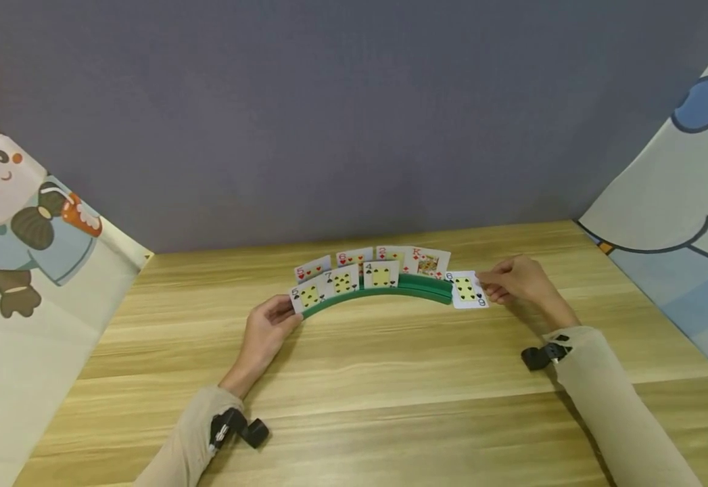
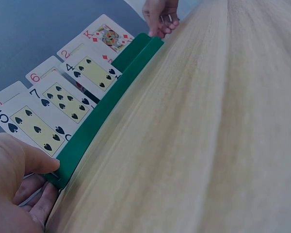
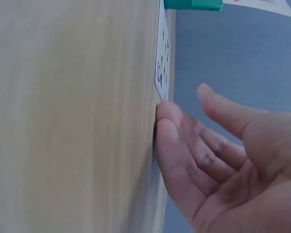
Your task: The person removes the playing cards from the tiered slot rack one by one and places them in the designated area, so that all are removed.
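A curved green card holder [image 1: 422, 287] stands on the wooden table with playing cards in two rows. Its front row shows the five [image 2: 37, 130], seven [image 2: 65, 103] and four of spades [image 2: 94, 73]. Behind them are the five and six of hearts, a red two and the king of diamonds [image 1: 430, 262]. My left hand [image 1: 271, 328] grips the holder's left end, thumb on the front and fingers round the end. Beyond the right end a six of spades [image 1: 466, 291] lies face up. Fingertips of my right hand [image 1: 521, 281] meet its edge, the thumb [image 3: 228, 109] held apart.
A grey-blue panel [image 1: 354, 122] rises behind the table [image 1: 354, 392]. Cartoon-printed panels stand at the left [image 1: 13, 223] and right [image 1: 664, 196]. Each wrist carries a small black camera over a beige sleeve.
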Motion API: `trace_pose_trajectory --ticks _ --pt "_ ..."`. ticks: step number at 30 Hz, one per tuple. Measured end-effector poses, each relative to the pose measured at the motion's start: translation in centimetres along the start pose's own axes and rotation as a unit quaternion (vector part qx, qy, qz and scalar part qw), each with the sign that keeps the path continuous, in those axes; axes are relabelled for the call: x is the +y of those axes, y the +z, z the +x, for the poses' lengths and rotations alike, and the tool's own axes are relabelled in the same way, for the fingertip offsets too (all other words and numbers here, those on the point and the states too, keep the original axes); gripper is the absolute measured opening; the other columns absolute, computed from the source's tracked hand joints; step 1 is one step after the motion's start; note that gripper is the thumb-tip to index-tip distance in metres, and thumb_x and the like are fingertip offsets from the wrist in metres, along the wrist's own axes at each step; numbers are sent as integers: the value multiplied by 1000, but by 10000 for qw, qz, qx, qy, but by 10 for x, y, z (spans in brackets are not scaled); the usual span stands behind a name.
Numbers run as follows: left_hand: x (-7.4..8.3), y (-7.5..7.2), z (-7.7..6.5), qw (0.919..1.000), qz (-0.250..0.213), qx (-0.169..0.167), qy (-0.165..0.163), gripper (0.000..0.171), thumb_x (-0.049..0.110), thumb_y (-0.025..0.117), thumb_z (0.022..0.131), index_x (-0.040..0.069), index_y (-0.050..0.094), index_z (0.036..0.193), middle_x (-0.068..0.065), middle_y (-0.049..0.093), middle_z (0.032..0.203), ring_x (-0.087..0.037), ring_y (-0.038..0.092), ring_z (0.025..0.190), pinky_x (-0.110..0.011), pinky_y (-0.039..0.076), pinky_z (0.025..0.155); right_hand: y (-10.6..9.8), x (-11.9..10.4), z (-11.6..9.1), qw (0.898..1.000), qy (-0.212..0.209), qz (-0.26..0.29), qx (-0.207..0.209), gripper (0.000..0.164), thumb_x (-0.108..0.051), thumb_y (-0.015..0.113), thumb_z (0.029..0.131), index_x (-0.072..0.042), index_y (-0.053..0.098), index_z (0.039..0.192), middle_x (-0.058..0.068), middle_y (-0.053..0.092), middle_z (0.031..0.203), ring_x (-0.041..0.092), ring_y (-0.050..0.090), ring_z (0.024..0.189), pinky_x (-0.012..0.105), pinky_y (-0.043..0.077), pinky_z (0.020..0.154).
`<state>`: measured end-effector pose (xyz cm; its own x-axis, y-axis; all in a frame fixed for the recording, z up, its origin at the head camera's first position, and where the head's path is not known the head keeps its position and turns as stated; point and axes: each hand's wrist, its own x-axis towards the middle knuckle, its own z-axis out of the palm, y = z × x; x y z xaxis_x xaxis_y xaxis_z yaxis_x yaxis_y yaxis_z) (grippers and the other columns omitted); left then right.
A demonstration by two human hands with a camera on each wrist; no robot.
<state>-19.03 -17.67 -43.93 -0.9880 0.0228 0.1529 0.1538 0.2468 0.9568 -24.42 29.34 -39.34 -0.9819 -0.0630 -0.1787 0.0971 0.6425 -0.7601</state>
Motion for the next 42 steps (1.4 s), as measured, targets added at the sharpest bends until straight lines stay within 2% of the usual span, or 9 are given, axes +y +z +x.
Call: trace_pose_trajectory --ticks 8,15,23,29,36,38,42 --pt "2 -2 1 9999 -74 33 -59 33 -5 70 88 -6 64 121 -24 64 122 -34 64 113 -25 56 95 -6 -9 -5 9988 -382 242 169 43 -28 68 96 14 67 107 18 72 79 25 72 66 36 64 61" --pt "3 1 5 9999 -161 -43 2 33 -6 69 88 -6 64 120 -24 64 121 -35 64 112 -25 56 96 -7 -31 -16 9928 -985 232 637 45 -31 65 98 13 69 102 23 72 81 32 72 68 42 64 63" --pt "3 2 8 9999 -105 -23 36 34 -7 70 87 -6 64 120 -24 65 121 -35 64 112 -26 56 95 1 -55 -29 9861 -1313 46 1014 39 -33 65 98 4 73 93 15 71 75 26 71 63 35 64 58" --pt "1 4 9 9998 -150 -68 -62 35 -8 70 86 -6 63 121 -25 64 124 -36 63 114 -26 55 96 9 -69 -34 9763 -1717 -143 1307 34 -33 66 97 0 74 93 13 71 72 21 68 57 29 61 51" --pt "30 0 -5 9997 -152 -71 -164 33 -11 67 86 -12 62 119 -30 63 122 -41 62 113 -26 56 95 18 -81 -38 9696 -2056 -380 1273 31 -34 66 97 -4 75 92 12 71 72 17 66 56 29 59 49" --pt "26 -1 -5 9997 -141 -43 -184 33 -11 67 86 -11 62 119 -29 63 122 -40 63 113 -26 56 95 21 -84 -40 9679 -2127 -443 1265 31 -33 66 97 -4 76 92 10 72 72 19 67 56 28 58 49" --pt "5 -1 0 9997 -139 15 -199 35 -9 69 86 -8 63 120 -26 64 122 -38 63 113 -26 56 95 30 -90 -44 9638 -2249 -644 1280 28 -31 66 97 -6 77 92 6 72 71 20 67 57 27 56 49"
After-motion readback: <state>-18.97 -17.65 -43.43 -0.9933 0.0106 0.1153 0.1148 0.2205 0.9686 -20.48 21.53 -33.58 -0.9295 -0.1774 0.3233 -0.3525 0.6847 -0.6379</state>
